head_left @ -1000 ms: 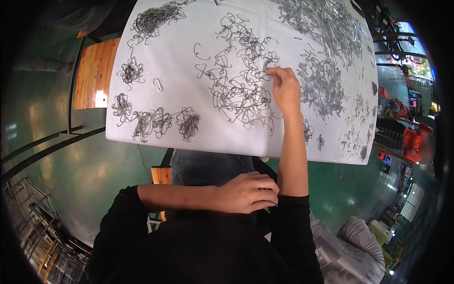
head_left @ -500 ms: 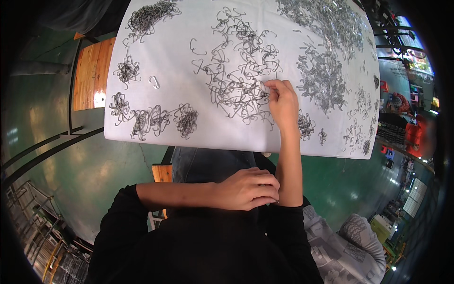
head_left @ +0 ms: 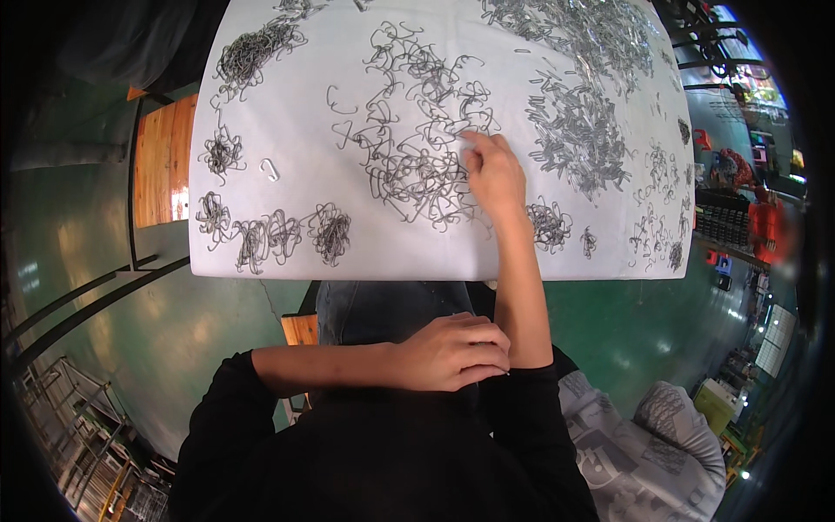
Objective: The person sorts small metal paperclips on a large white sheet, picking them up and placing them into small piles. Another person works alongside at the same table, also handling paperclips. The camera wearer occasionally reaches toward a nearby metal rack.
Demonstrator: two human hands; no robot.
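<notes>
The black top leaves both forearms bare.

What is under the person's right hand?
Bent wire hooks show beside the right hand, spread on the white tabletop. Whatever lies directly beneath the palm is covered.

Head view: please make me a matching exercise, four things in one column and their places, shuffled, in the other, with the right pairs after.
Things
1. left hand
2. right hand
3. straight metal pieces
4. pale single hook

Places
A. lying by itself on the left part of the white table
B. off the table, nearer the body than its edge
C. fingertips at the curved wire hooks
D. in a wide spread toward the table's far right

Pairs: 1-B, 2-C, 3-D, 4-A
</notes>
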